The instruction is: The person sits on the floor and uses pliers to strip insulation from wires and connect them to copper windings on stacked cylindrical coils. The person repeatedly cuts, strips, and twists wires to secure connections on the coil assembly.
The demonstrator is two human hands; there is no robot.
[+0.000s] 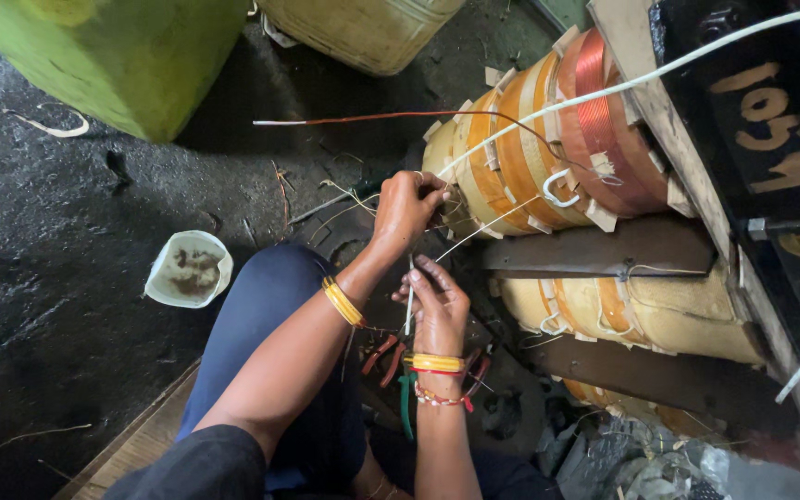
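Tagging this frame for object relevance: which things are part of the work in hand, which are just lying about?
In hand:
- left hand on the top wound coil
- right hand pinching a thin white strip
- white sleeved lead
- bare copper wire

Lying about:
- white bowl
- green drum
- cream basket
- red-handled pliers
- lower coil

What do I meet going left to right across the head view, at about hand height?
White cup → blue-clad knee → left hand → white sleeved wire → right hand → copper coils → black frame.
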